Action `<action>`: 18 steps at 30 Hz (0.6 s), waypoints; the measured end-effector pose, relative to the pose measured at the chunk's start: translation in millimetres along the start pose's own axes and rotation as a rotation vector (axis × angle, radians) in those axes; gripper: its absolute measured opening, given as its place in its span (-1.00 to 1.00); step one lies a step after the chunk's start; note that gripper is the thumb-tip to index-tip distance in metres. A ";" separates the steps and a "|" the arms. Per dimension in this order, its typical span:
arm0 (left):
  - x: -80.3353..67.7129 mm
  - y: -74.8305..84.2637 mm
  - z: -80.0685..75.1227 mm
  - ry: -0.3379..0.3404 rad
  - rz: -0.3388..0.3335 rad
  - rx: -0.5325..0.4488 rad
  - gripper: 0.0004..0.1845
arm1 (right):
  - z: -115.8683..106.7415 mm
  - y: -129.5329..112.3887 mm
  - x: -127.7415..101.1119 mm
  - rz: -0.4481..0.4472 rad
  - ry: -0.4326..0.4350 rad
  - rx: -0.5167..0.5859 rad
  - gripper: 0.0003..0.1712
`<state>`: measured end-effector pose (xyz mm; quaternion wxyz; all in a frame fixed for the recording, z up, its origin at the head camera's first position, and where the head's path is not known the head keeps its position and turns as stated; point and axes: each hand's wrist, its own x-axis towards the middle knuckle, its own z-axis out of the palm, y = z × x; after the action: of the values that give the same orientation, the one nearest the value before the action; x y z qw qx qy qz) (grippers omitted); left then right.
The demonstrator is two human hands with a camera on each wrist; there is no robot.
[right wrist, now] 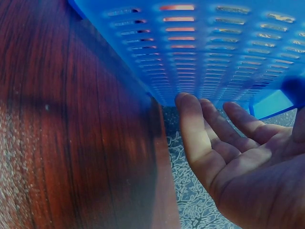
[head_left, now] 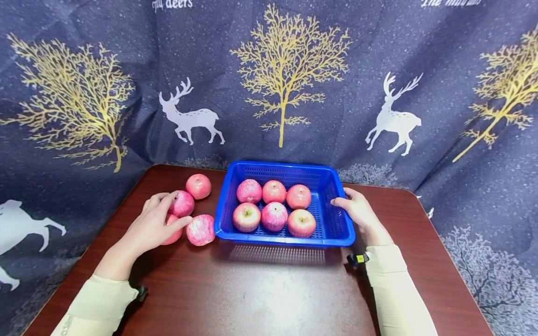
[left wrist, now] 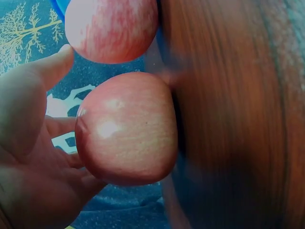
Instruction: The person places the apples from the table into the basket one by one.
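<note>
Left hand lies over one apple on the table, fingers curved loosely around it, three more apples just beyond and beside its fingertips. Right hand rests with fingers nearly straight against the right wall of the blue basket, gripping nothing; six apples lie inside.

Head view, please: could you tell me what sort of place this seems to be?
Probably a staged recording corner indoors: a dark wooden table backed by a hung curtain printed with deer and trees, with a blue basket of apples.
</note>
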<state>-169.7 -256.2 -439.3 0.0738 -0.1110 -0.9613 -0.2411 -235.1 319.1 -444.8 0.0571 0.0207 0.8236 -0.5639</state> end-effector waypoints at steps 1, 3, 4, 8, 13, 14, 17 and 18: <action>-0.2 -0.2 -0.6 -0.010 -0.007 -0.003 0.00 | 0.4 -0.3 -0.1 -0.002 -0.001 0.002 -0.36; -0.8 -0.5 -1.5 -0.024 -0.013 -0.006 0.02 | 0.5 -0.1 -0.1 0.001 0.002 0.002 -0.37; -0.9 -0.3 -1.8 -0.029 -0.015 -0.008 0.02 | 0.2 0.0 -0.3 0.001 0.001 0.001 -0.36; -2.0 0.2 -3.3 -0.039 -0.012 -0.013 0.01 | -1.0 0.9 -0.3 0.011 0.005 -0.001 -0.37; -3.3 -1.2 -4.3 -0.058 -0.018 -0.011 0.00 | -1.4 1.7 1.1 0.008 -0.002 0.003 -0.36; -3.4 -1.6 -4.4 -0.063 -0.021 -0.010 0.00 | -1.6 1.9 1.4 0.007 -0.004 0.005 -0.36; -3.5 -2.5 -5.2 -0.084 -0.027 -0.001 0.02 | -2.0 1.7 1.5 0.007 -0.005 -0.001 -0.36; -3.6 -2.4 -5.8 -0.093 -0.030 0.004 0.03 | -2.1 1.7 1.4 0.008 -0.004 -0.005 -0.36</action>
<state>-166.3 -261.7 -436.0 0.0256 -0.1078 -0.9657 -0.2350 -236.4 321.6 -445.8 0.0610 0.0228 0.8249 -0.5615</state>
